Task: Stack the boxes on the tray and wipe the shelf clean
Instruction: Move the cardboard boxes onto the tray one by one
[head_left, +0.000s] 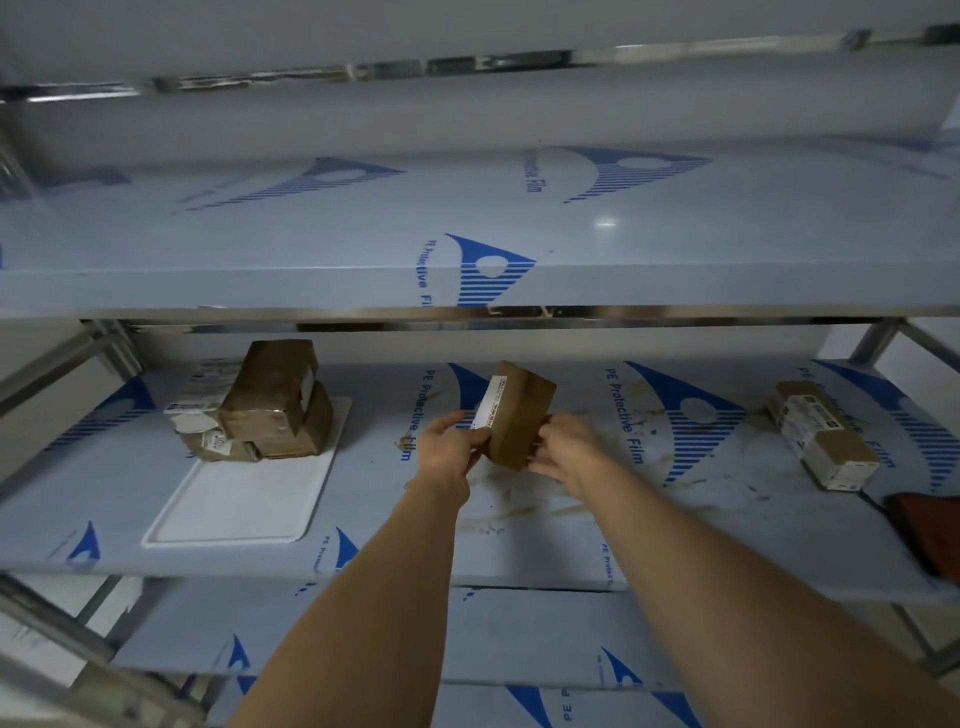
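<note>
A brown cardboard box with a white label is tilted and raised above the middle of the shelf. My left hand grips its left side and my right hand grips its right side. A white tray lies on the shelf's left part, with several brown boxes stacked at its far end. Another labelled box lies flat on the shelf at the right. Brownish smears mark the shelf film below and to the right of my hands.
A red-orange cloth lies at the shelf's right edge. An upper shelf overhangs the working shelf, and lower shelves sit beneath. Metal frame posts stand at both sides.
</note>
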